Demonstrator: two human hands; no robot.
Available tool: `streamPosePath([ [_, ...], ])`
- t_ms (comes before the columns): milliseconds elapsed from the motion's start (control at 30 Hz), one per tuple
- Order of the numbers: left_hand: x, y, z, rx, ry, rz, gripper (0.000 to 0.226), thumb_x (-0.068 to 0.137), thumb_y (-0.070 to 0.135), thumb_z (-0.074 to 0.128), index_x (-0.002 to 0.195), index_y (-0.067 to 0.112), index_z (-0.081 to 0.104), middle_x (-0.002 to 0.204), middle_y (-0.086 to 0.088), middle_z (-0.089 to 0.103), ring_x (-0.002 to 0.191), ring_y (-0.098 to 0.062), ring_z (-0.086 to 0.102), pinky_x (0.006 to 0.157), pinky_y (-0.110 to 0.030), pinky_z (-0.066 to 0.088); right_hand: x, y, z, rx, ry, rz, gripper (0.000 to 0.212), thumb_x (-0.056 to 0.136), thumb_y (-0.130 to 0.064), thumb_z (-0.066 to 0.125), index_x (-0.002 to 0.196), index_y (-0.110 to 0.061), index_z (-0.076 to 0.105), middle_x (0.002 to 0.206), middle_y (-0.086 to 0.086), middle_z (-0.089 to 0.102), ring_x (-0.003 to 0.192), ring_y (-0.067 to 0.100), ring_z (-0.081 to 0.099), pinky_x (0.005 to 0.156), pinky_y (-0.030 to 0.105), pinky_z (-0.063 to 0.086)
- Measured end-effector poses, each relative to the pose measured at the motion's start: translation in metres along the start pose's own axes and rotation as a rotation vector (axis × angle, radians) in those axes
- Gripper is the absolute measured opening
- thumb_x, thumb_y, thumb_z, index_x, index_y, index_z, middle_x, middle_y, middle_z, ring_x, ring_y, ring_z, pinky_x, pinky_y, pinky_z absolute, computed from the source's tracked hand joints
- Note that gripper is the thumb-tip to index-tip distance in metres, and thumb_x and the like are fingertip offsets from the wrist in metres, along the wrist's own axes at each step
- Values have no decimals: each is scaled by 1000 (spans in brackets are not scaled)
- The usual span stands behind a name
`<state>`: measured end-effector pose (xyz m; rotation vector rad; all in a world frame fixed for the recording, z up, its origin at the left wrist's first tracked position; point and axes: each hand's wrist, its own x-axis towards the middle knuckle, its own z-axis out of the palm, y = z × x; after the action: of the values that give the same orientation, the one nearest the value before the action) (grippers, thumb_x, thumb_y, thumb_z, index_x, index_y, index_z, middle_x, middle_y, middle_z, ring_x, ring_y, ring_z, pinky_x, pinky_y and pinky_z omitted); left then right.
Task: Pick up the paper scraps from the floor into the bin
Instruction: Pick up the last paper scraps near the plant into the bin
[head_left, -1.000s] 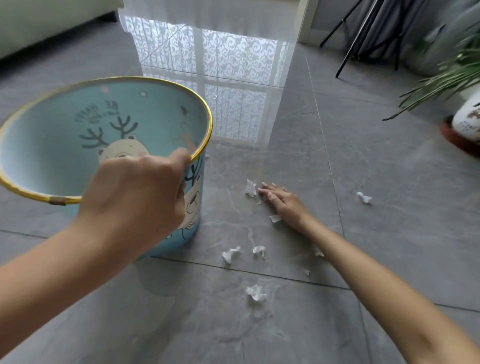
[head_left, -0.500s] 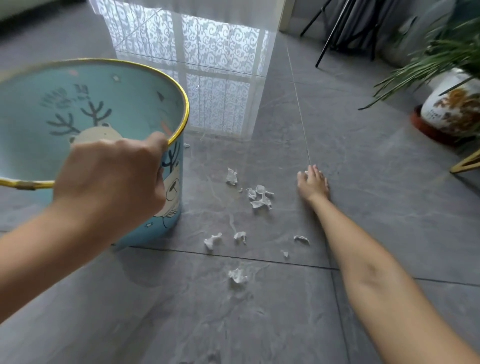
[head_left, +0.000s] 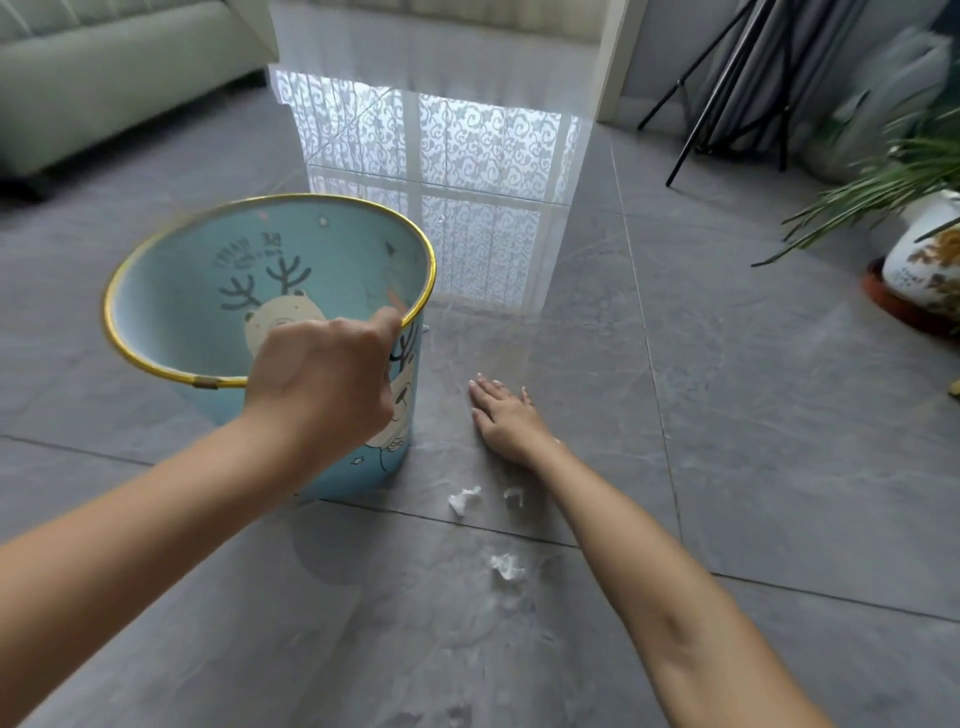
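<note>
- Three paper scraps show on my feed: one (head_left: 464, 500) and another (head_left: 513, 496) lie side by side just short of a tile joint, and a third (head_left: 506, 565) lies nearer to me, across that joint.
- All three rest on the grey floor (head_left: 727, 415), apart from each other and outside the bin.
- The bin (head_left: 176, 296) is pale blue with a gold rim and a reindeer drawing. It tips so that its mouth faces me, to the left of the scraps.
- I see no scrap inside the part of the bin that is in view.
- The left hand (head_left: 322, 384) grips the near edge of the bin's rim, fingers curled over it.
- The right hand (head_left: 506, 421) lies palm down on the floor with its fingers straight and spread a little, holding nothing that I can see. I cannot tell whether anything lies under the palm.
- That hand is just beyond the two side-by-side scraps and just right of the bin's base, touching neither.
- A green sofa (head_left: 104, 78) stands far left, a black tripod (head_left: 727, 78) far right, and a plant (head_left: 893, 171) in a white pot (head_left: 924, 254) at the right edge.
</note>
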<state>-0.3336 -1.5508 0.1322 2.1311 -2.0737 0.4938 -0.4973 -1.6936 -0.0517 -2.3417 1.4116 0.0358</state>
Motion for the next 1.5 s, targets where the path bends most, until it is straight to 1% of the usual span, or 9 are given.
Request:
streamPosePath([
  [100, 0, 3, -1, -1, 70, 5, 18, 66, 5, 67, 79, 9, 56, 50, -14, 56, 41, -25, 37, 47, -20, 15, -31, -3, 3, -7, -95, -82, 55, 99, -30, 33, 150, -19, 14, 158, -2, 5, 146, 13, 8, 118, 32, 4],
  [233, -3, 3, -9, -9, 16, 23, 12, 81, 10, 53, 93, 13, 50, 76, -13, 65, 66, -32, 60, 52, -27, 28, -84, -13, -3, -3, -192, -113, 51, 98, -35, 37, 147, -23, 28, 157, -7, 16, 143, 12, 20, 116, 28, 14],
  [400, 10, -16, -27, -70, -26, 61, 9, 80, 7, 52, 88, 11, 50, 75, -10, 62, 59, -27, 48, 49, -26, 28, -119, -33, -53, -93, -427, -154, 46, 99, -30, 34, 144, -33, 31, 154, -3, 27, 140, 17, 28, 114, 30, 17],
  [600, 42, -71, -66, -97, -32, -12, 7, 78, 12, 54, 83, 15, 50, 71, -4, 47, 69, -29, 53, 54, -26, 29, -87, -72, -82, -5, -310, -87, 57, 94, -15, 41, 147, -27, 23, 154, 1, 23, 136, 23, 34, 108, 29, 28],
  [833, 59, -129, -4, -104, -2, -52, 2, 84, 16, 54, 86, 16, 55, 67, -4, 58, 62, -28, 57, 55, -27, 42, 34, -79, -57, 7, -223, 52, 70, 94, -21, 47, 150, -15, 5, 158, 5, -3, 146, 21, 0, 119, 35, 8],
  [1033, 52, -145, 30, -39, 5, 14, 26, 54, 6, 75, 69, 14, 56, 42, -9, 50, 32, -27, 41, 46, -13, 8, 140, -73, -34, 97, -82, 238, 65, 98, -29, 38, 150, -15, 2, 159, 4, -4, 146, 20, 0, 119, 39, 6],
  [1167, 53, -149, 37, -67, 27, 44, 30, 46, 6, 75, 65, 13, 53, 38, -9, 46, 29, -26, 36, 51, -10, 5, 168, -84, -11, -14, 17, 310, 62, 99, -39, 26, 150, -14, 1, 158, 2, -7, 146, 18, -3, 117, 42, -4],
  [1400, 53, -151, 44, -56, 81, 52, 23, 56, 7, 70, 71, 11, 53, 46, -14, 52, 37, -31, 48, 51, -13, 6, 86, -109, 25, -109, -37, -109, 58, 99, -43, 20, 150, -20, 2, 158, -4, -5, 145, 11, -4, 118, 33, -4],
  [1500, 52, -149, 43, -60, 96, 39, 21, 59, 5, 68, 74, 10, 54, 49, -17, 54, 41, -34, 51, 49, -18, 11, 21, -114, 43, -156, -70, -243, 67, 90, -60, 1, 149, -28, 2, 156, -12, -5, 139, 3, -8, 116, 31, -5],
])
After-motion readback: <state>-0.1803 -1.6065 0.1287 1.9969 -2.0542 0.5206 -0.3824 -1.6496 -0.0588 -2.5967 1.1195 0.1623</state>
